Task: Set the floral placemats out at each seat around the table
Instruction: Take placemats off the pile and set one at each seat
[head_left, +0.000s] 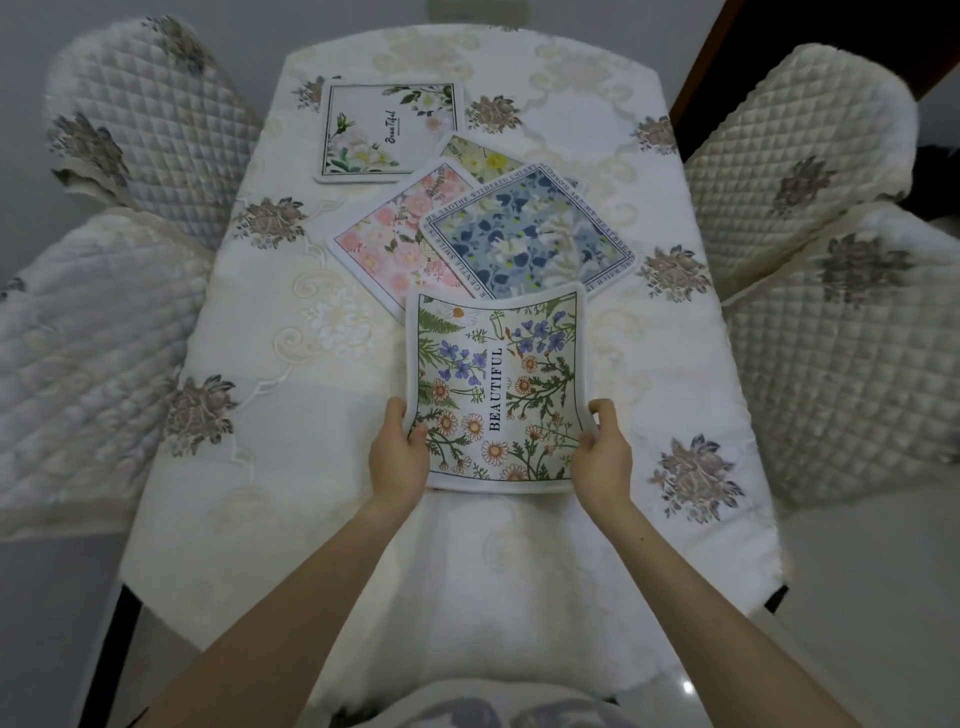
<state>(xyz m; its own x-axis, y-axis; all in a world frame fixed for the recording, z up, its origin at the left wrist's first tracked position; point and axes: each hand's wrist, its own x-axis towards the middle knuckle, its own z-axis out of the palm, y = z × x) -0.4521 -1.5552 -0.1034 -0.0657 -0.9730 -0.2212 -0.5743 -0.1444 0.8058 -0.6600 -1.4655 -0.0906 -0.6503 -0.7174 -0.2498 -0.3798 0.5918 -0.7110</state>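
Both hands hold a wildflower placemat (498, 384) marked "BEAUTIFUL" just above the near middle of the table (291, 467). My left hand (397, 452) grips its near left edge, and my right hand (602, 452) grips its near right edge. The mat sags in the middle. Beyond it lie a blue floral placemat (530, 234), a pink one (400, 239) partly under the blue, and a yellow one (483, 156) mostly hidden beneath them. A white placemat with pale roses (389, 130) lies flat at the far left of the table.
The table wears a cream embroidered cloth with grey flower motifs. Two quilted chairs stand on the left (124, 130) (88, 364) and two on the right (795, 140) (852, 343). A padded seat (467, 613) sits at the near end.
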